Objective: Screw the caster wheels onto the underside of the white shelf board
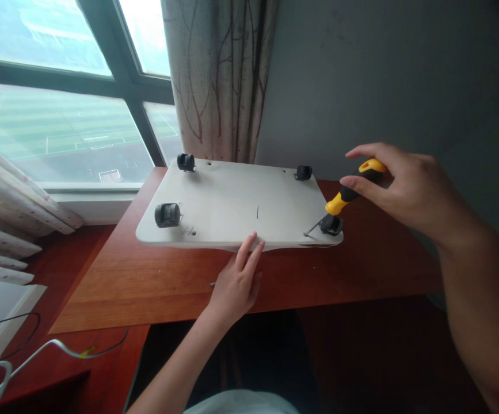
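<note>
Gripping a yellow-and-black screwdriver [349,191], my right hand [408,187] was wrapped around the butt of the handle, index finger arched above it. Shaft slanted down-left, tip at the near right corner of the white board [232,198]; couldn't tell if it sat in a screw head. My left hand [235,284] was open, fingers extended, index and middle tips on the board's near edge, a bit right of its middle. Board lay flat on the wooden table [137,293], four black casters facing up, one near each corner. Near right caster [331,225] was just beside the screwdriver shaft. Near left caster [167,215] had a dark hole [194,233] close by. Far left caster [186,162] and far right caster [304,172] were on the window-side edge. Small metal piece [213,284] on the table just left of my left hand, partly hidden. Past the table: patterned curtain [218,75], grey wall [361,86], window [59,126] at left over a striped green field. White cable [37,356] ran at lower left.
</note>
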Demonstrator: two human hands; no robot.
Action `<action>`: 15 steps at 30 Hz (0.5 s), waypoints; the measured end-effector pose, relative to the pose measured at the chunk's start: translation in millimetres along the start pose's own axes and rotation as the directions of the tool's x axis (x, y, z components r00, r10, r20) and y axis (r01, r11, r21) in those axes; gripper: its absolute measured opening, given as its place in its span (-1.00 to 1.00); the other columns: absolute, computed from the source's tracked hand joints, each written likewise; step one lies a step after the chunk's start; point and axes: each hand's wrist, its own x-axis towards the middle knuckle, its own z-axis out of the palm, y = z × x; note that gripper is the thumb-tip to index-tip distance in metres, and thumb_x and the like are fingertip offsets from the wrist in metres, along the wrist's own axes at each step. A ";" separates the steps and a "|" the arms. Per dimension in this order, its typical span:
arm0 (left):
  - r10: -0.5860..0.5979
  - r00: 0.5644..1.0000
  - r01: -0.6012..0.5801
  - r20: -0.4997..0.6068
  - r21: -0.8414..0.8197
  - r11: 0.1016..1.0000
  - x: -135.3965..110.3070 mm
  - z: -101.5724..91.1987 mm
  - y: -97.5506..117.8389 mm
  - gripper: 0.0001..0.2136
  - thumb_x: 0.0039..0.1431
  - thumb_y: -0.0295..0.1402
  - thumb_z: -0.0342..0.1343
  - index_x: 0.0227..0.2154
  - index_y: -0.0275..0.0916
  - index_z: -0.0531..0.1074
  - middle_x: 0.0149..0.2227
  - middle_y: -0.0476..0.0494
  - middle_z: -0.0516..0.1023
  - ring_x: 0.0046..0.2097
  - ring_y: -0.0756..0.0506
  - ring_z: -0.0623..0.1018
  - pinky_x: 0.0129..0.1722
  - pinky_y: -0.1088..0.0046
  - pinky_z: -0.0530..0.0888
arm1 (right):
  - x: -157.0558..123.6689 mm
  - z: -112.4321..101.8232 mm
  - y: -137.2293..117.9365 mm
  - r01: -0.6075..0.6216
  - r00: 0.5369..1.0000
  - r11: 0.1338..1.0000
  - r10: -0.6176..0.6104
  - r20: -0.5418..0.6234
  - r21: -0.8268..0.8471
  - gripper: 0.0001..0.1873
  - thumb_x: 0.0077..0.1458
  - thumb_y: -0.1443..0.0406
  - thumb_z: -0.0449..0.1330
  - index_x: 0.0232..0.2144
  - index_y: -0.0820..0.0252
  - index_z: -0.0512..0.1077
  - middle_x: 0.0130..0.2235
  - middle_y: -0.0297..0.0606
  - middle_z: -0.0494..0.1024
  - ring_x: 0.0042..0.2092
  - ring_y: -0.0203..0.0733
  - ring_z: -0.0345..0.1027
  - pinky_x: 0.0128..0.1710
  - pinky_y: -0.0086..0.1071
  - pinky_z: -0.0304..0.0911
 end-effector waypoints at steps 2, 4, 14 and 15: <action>-0.003 1.000 0.003 0.002 0.008 1.000 0.0 -0.1 0.1 -0.37 0.35 -0.45 -0.05 0.43 -0.16 -0.08 0.46 -0.33 -0.04 0.23 -0.33 0.43 -0.19 0.27 0.64 | 1.0 1.4 -2.6 0.010 1.000 0.999 -0.011 -0.012 -0.049 -0.63 0.20 -0.02 0.20 -0.09 0.06 0.50 -0.30 -0.18 0.57 -0.38 -0.10 0.35 -0.34 -0.25 0.15; -0.002 1.000 0.002 0.002 0.011 1.000 0.0 -0.3 0.1 -0.38 0.35 -0.44 -0.06 0.43 -0.17 -0.08 0.46 -0.33 -0.05 0.23 -0.33 0.43 -0.19 0.27 0.64 | 1.3 1.1 -4.9 -0.001 1.000 1.000 0.001 0.008 -0.006 -0.66 0.21 0.01 0.17 -0.12 0.08 0.48 -0.27 -0.17 0.59 -0.36 -0.09 0.36 -0.34 -0.25 0.15; 0.011 1.000 -0.011 -0.004 0.011 1.000 -0.3 0.6 -1.0 -0.37 0.35 -0.46 -0.05 0.42 -0.17 -0.07 0.46 -0.33 -0.04 0.23 -0.33 0.43 -0.17 0.25 0.63 | 3.6 3.8 -0.1 0.031 0.999 0.999 -0.031 -0.020 -0.024 -0.63 0.17 0.04 0.22 -0.05 0.05 0.49 -0.29 -0.18 0.58 -0.32 0.00 0.44 -0.32 -0.21 0.25; 0.014 1.000 -0.014 -0.007 0.011 1.000 -0.3 1.0 -1.1 -0.38 0.34 -0.46 -0.05 0.42 -0.18 -0.07 0.46 -0.33 -0.04 0.23 -0.33 0.43 -0.16 0.25 0.63 | 4.1 5.6 0.6 0.037 0.999 0.998 -0.038 -0.030 -0.043 -0.63 0.17 0.01 0.22 -0.07 0.04 0.50 -0.29 -0.18 0.58 -0.32 0.01 0.44 -0.33 -0.21 0.24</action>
